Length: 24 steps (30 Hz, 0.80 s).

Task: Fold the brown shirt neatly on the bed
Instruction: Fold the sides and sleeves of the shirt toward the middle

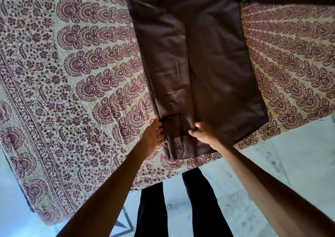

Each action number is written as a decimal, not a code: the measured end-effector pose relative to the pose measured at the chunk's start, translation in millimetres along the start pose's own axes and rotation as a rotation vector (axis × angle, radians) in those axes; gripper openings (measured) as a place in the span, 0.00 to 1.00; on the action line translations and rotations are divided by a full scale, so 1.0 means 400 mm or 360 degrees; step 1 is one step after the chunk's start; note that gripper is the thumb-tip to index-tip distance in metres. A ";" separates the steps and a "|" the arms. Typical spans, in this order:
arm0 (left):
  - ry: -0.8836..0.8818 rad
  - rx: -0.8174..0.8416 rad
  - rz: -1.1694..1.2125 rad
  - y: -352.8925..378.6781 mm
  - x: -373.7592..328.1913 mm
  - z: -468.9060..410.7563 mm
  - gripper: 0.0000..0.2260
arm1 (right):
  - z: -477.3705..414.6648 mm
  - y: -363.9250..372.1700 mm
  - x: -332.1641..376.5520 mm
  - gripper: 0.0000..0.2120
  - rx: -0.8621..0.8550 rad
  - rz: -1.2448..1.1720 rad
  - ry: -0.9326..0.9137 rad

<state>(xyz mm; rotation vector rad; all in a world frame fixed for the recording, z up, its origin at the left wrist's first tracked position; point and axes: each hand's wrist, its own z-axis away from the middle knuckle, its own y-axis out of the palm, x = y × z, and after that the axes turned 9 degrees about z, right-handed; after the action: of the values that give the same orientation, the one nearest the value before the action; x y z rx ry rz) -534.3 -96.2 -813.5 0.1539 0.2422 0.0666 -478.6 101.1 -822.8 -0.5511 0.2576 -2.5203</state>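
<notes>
The brown shirt [213,69] lies flat on the bed [72,84], stretched away from me, with its left side folded in over the middle. A sleeve with a buttoned cuff [176,142] runs down the folded side to the near edge. My left hand [154,135] presses against the left edge of that cuff, fingers curled on the cloth. My right hand [204,133] pinches the fabric just right of the cuff, at the near hem. The shirt's far end runs out of view at the top.
The bed wears a cream cover with a maroon paisley and floral print. Its near edge runs diagonally, with pale marble floor [290,164] beyond on the right. My dark trouser legs [181,209] stand at the bed's edge.
</notes>
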 end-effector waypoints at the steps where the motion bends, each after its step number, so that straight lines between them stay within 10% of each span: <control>1: 0.0057 0.0025 -0.0231 -0.013 0.000 -0.001 0.11 | -0.001 0.013 -0.007 0.07 -0.0096 0.0179 -0.0022; 6: 0.0185 0.0003 -0.1065 -0.052 0.041 -0.026 0.09 | 0.004 0.044 -0.004 0.14 -0.0363 0.0422 -0.0006; 24: 0.0682 0.0066 -0.0152 0.088 -0.627 -0.220 0.01 | -0.281 -0.329 0.467 0.20 -0.0903 -0.0461 -0.0046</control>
<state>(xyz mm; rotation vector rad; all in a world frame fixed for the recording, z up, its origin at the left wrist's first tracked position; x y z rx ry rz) -800.2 -70.0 -833.8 0.1684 0.6780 -0.0011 -732.8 116.4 -823.8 -0.8941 0.9597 -2.7031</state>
